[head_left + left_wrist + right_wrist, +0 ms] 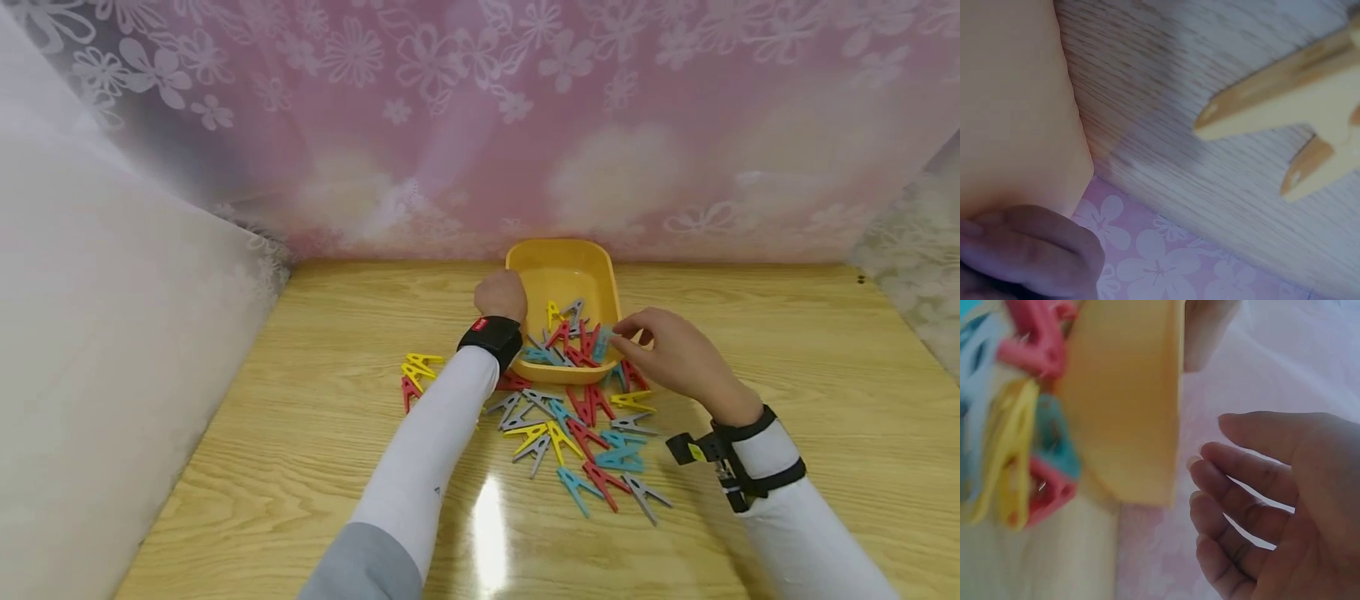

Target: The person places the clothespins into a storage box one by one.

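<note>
A yellow plastic basin (pixel 564 377) stands at the back of the table, with several coloured clothespins (pixel 558 336) heaped in its near end. My left hand (pixel 501 296) grips the basin's left rim; in the left wrist view its curled fingers (pixel 1035 250) lie against the basin wall (pixel 1016 100). Over the right rim is my right hand (pixel 675 354), fingers loosely bent and thumb apart. A blue clothespin (pixel 602 343) is beside its fingertips in the head view. The right wrist view shows nothing between the fingers (pixel 1241 494) and thumb.
Several red, blue, grey and yellow clothespins (pixel 588 437) lie scattered on the wooden table (pixel 300 417) in front of the basin. A smaller group of yellow and red clothespins (pixel 414 373) lies left of the left forearm. A pink floral curtain (pixel 450 167) hangs behind the table.
</note>
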Demonstrator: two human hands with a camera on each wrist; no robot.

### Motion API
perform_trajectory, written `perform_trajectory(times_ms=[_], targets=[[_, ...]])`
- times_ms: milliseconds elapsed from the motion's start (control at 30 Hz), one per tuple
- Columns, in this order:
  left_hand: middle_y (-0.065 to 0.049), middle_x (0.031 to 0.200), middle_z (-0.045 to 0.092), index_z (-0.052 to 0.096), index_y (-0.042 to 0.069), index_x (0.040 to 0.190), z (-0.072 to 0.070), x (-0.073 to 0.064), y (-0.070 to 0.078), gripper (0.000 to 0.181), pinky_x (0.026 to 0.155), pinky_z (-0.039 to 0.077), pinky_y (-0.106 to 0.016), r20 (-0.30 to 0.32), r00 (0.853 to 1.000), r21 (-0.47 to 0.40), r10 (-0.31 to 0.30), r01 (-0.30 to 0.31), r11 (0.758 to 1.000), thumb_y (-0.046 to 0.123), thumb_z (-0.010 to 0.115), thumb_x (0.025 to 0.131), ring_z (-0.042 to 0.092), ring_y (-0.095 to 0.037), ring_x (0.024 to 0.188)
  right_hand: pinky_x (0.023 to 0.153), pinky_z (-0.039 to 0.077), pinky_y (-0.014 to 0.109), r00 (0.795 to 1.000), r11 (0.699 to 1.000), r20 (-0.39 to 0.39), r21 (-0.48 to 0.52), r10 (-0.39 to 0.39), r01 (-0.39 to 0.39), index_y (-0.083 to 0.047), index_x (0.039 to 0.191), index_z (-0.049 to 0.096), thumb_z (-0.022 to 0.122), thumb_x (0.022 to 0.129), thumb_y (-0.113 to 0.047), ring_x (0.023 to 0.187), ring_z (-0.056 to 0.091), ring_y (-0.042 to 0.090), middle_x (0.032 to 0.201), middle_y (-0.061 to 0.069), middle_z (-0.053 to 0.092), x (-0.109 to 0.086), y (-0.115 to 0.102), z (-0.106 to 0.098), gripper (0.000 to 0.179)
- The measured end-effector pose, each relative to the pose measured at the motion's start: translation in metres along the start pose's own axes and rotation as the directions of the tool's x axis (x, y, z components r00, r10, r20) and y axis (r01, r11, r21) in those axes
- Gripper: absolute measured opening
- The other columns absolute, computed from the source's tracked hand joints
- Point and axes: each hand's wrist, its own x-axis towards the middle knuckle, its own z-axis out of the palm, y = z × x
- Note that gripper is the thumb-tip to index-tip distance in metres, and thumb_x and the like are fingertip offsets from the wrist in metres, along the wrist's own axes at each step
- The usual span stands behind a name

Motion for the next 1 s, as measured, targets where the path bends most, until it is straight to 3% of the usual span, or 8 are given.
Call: perform_trajectory(times_ms=[200,500,767,1000], targets=[[-0.002,0.087,0.07,0.074,0.015,0.097,-0.003,-0.003,-0.001,0.024,0.054,0.051,-0.028,0.02,1.0,0.003,-0.008,0.007,1.0,0.021,0.052,0.099,0.066,-0.015,0.073,0.064,0.046,0.034,0.998,0.998,0.044,0.036,0.04,-0.042,-0.004,0.104,0.068,0.063,0.094,-0.024,0.078,0.055,0.019,0.093,0.005,0.062,-0.018,0.023,0.004,0.024],[-0.003,0.087,0.07,0.074,0.014,0.096,-0.003,-0.003,0.002,0.026,0.055,0.051,-0.029,0.006,1.0,-0.008,-0.009,0.009,1.0,0.023,0.05,0.1,0.066,-0.016,0.073,0.063,0.045,0.033,0.991,0.998,0.134,0.063,0.009,-0.018,-0.002,0.105,0.067,0.065,0.091,-0.015,0.075,0.052,0.015,0.094,0.004,0.061,-0.045,0.049,0.012,0.02],[-0.003,0.09,0.07,0.074,0.013,0.097,-0.004,-0.002,0.0,0.026,0.056,0.051,-0.03,-0.005,1.0,-0.008,-0.013,0.013,1.0,0.021,0.049,0.1,0.066,-0.017,0.077,0.062,0.043,0.029,0.984,0.995,0.173,0.095,-0.043,0.027,0.001,0.114,0.063,0.074,0.083,-0.014,0.074,0.048,0.014,0.099,0.007,0.059,-0.051,0.055,0.016,0.036],[-0.004,0.09,0.07,0.074,0.012,0.097,-0.004,-0.006,0.002,0.026,0.055,0.052,-0.03,-0.019,1.0,-0.002,-0.002,0.002,1.0,0.021,0.049,0.1,0.066,-0.017,0.077,0.068,0.046,0.034,0.982,0.991,0.186,0.13,-0.018,-0.006,0.002,0.114,0.061,0.073,0.082,-0.011,0.079,0.053,0.018,0.1,0.008,0.059,-0.052,0.056,0.023,0.037]])
